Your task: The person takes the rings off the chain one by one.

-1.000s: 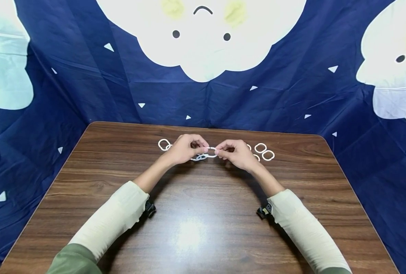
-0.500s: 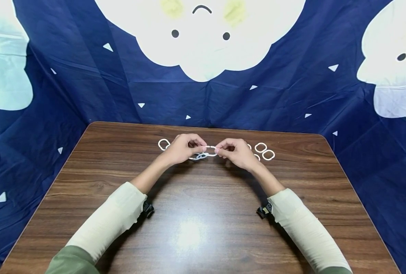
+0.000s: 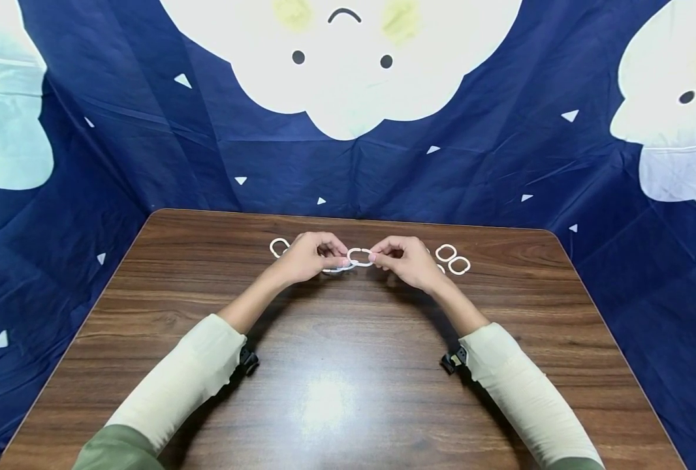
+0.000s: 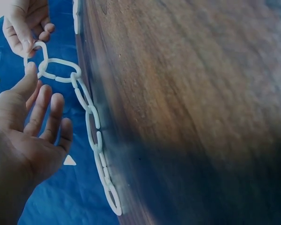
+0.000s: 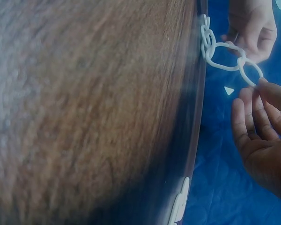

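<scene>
In the head view, my right hand (image 3: 409, 261) pinches one end of a white oval link (image 3: 360, 257) between thumb and fingertips. That link is threaded through the end link (image 4: 61, 70) of a white chain (image 4: 96, 136), which hangs down toward the table in the left wrist view. My left hand (image 3: 311, 256) is just left of the raised link, its thumb tip (image 4: 31, 70) right at the link's near end. The other left fingers are loosely extended. Part of the chain is hidden behind the left hand in the head view.
Several loose white links (image 3: 459, 265) lie to the right of my right hand on the brown wooden table (image 3: 324, 339). Another link (image 3: 279, 247) shows left of my left hand. A dark blue cloth (image 3: 354, 176) with white clouds hangs behind the table.
My left hand has shifted slightly left, off the link's end, which now shows uncovered. My right hand keeps its pinch and has hardly moved.
</scene>
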`<state>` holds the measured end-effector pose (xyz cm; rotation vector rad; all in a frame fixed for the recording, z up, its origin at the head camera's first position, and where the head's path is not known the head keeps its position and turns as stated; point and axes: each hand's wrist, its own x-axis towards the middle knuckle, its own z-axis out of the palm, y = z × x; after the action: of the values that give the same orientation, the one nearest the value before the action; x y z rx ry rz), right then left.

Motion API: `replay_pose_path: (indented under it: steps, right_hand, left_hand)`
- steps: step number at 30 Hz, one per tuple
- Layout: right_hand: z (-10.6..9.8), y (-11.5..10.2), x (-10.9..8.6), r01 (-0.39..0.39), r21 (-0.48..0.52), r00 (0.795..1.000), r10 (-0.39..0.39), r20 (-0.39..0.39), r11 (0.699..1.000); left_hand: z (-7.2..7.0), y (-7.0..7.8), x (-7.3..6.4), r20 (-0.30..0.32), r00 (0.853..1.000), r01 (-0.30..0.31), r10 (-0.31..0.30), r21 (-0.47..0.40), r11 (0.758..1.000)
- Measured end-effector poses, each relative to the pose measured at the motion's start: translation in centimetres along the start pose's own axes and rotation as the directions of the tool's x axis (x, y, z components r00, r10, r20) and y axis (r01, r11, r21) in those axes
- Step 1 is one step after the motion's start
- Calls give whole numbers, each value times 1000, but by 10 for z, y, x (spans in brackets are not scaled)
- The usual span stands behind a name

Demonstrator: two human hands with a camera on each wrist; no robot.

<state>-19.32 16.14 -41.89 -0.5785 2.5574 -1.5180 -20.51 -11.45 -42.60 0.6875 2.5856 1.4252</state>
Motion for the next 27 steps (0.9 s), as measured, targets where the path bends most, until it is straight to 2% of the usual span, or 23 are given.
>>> replay_pose_path:
  steps: [8,27]
  right_hand:
    - [-2,-1,-1,1,12,1000,0,-5,1000]
    - [-6,-4,-1,-9,11,1000,9,-4,1000]
  left_hand:
    - [-1,-3,-2,49,998,41,-40,-18,999]
    - [-2,-10,-6,74,994,70,-75,74,995]
